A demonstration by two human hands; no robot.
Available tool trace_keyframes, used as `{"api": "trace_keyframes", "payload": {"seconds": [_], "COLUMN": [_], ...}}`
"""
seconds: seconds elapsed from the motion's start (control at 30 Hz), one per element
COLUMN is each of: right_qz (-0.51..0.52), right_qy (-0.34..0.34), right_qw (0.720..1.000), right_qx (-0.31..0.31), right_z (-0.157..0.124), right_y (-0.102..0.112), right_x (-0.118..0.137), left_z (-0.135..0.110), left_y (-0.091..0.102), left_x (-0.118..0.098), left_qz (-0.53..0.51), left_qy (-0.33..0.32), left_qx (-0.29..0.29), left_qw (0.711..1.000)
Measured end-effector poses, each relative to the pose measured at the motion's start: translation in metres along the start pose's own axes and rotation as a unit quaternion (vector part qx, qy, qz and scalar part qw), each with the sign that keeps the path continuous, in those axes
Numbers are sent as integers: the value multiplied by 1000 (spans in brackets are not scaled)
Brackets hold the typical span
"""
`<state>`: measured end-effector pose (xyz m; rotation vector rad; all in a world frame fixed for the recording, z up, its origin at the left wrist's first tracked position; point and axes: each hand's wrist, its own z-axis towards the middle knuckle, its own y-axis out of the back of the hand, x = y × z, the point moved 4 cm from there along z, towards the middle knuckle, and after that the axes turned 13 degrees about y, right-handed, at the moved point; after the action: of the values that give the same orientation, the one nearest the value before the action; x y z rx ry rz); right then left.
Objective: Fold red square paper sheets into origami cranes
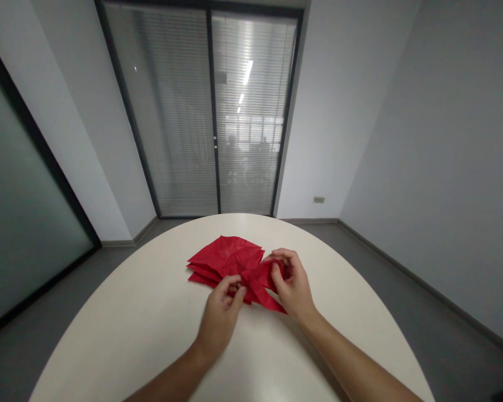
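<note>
A pile of red paper sheets [226,258] lies on a round white table [142,324], a little beyond my hands. One creased red sheet [260,282] is lifted at the near edge of the pile. My left hand [220,318] pinches its left part between thumb and fingers. My right hand [291,285] is curled round its right part, fingers closed on the paper. Both forearms reach in from the bottom of the view.
The table's curved far edge [243,215] lies just past the pile. Beyond it are grey floor, a glass door with blinds [212,111] and plain walls on both sides.
</note>
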<state>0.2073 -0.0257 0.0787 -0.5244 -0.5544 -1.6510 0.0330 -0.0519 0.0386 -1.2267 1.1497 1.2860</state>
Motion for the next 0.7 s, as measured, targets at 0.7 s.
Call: {"api": "trace_keyframes", "payload": {"seconds": [0.7], "right_qz": [-80], "right_qy": [164], "right_qw": [983], "right_qx": [-10], "right_z": [6], "right_y": [8], "right_x": [22], "left_z": [9], "left_y": [2], "left_x": [5], "left_qz": [-115], "left_qy": [15], "left_qx": [27], "left_qw": [993]}}
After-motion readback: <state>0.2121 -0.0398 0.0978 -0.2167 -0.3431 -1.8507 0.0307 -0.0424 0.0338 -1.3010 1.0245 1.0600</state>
